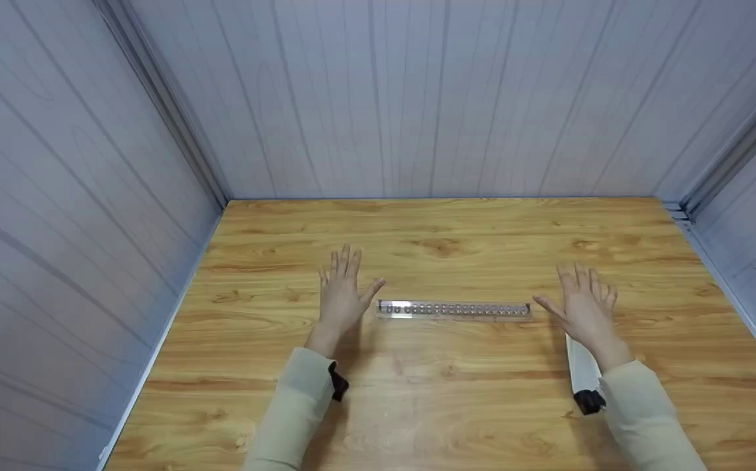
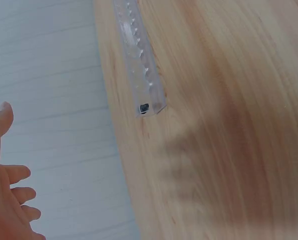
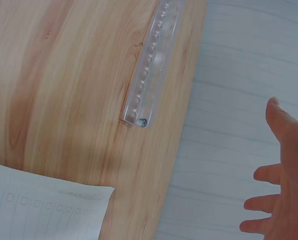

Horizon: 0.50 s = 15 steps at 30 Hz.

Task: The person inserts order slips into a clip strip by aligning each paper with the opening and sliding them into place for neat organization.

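A long clear plastic strip [image 1: 454,310] with a row of round bumps lies crosswise on the wooden table. Dark marks show at its ends, one of them also visible on the strip [image 2: 144,95] in the left wrist view. Off its left end hovers my left hand [image 1: 342,301], fingers spread and holding nothing. My right hand [image 1: 586,313] is spread likewise just past the right end, apart from the strip. Below the right hand and forearm, partly hidden, lies a white sheet [image 3: 44,205] printed with small boxes and lines.
The wood-grain table [image 1: 443,392] meets pale panelled walls [image 1: 411,98] at the back and both sides. A black item [image 1: 588,401] shows beside the right cuff, and another black piece [image 1: 337,383] is at the left cuff.
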### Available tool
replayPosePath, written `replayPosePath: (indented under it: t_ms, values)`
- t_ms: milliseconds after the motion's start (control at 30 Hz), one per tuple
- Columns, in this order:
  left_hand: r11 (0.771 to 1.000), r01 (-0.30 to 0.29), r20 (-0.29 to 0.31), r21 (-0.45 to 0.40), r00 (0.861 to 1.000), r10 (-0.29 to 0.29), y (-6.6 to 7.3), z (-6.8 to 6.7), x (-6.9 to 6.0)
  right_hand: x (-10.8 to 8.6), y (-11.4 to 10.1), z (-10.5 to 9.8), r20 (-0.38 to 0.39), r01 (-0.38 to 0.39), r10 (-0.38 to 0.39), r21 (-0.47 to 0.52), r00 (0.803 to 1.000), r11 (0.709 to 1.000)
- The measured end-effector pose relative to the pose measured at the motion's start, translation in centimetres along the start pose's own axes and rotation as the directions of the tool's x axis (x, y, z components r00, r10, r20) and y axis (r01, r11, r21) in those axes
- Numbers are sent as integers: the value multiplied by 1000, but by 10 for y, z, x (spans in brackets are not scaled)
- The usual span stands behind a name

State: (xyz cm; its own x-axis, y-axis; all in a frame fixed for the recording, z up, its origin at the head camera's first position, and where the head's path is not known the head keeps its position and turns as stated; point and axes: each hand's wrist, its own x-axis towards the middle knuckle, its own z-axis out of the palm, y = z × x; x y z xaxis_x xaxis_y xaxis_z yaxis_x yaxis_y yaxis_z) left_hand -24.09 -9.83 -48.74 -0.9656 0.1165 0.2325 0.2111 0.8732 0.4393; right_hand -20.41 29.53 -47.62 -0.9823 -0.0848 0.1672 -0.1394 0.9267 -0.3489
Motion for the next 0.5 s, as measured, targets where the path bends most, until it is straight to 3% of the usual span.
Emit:
replayPosePath:
  t_ms: [233,500]
  values:
    - [993,-32,-85,-115,996,22,-4,7,-5,-9,10,2,-41,-20,20,11,999,1000]
    - [967,-19,-134,-255,991,-16,-5,19,-8,-21,19,2,-60,-82,85,46,995,996]
